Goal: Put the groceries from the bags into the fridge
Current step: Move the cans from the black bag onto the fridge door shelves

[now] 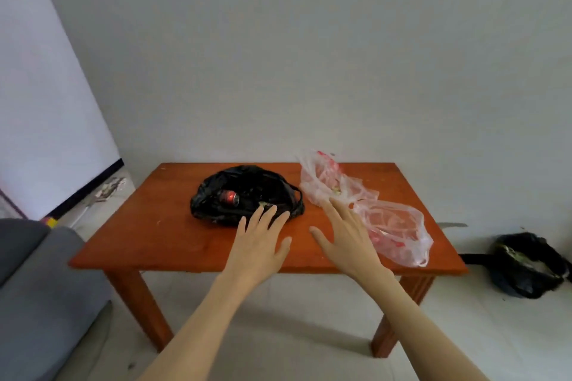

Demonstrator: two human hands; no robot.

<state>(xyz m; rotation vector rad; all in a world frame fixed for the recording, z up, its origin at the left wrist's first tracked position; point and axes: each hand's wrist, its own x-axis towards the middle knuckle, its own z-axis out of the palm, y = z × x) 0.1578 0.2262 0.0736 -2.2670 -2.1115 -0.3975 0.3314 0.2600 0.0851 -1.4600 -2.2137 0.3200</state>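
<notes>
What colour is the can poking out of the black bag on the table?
Red, with a silvery end; the can shows in the head view, inside the black bag.

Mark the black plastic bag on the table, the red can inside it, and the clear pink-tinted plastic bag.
black plastic bag (266, 182): head view, on its crumpled top.
red can (229, 197): head view, on its side.
clear pink-tinted plastic bag (393, 226): head view, on its near lobe.

No text, label, brand or number can be read anywhere; the red can (229, 197) inside the black bag (247, 192) has a print, but it is too blurred.
</notes>
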